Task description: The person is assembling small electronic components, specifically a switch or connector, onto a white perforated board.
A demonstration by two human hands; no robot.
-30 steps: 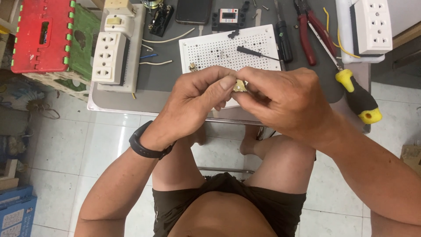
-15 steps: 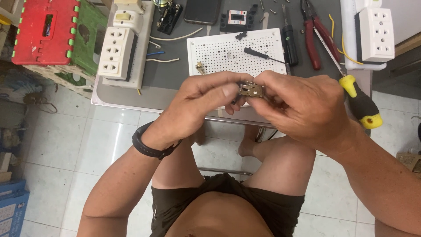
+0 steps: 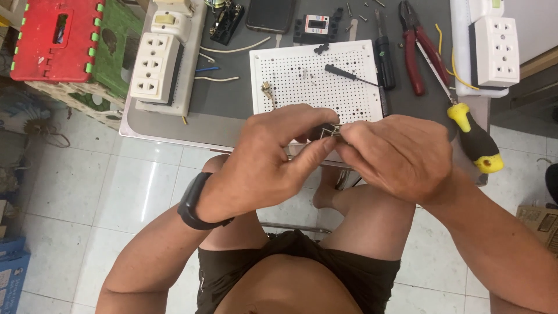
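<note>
Metal part (image 3: 332, 132) is pinched between closed fingers of left hand (image 3: 264, 160) and right hand (image 3: 398, 154) above white perforated board (image 3: 290, 75).

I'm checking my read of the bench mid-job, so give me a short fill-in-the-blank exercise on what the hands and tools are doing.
1. Both hands, left hand and right hand, pinch one small ____ part.
2. The perforated board is ____ in colour.
3. The screwdriver by the right hand has a yellow and ____ handle.
4. The wristband sits on the ____ wrist.

Missing words: metal; white; black; left
</note>
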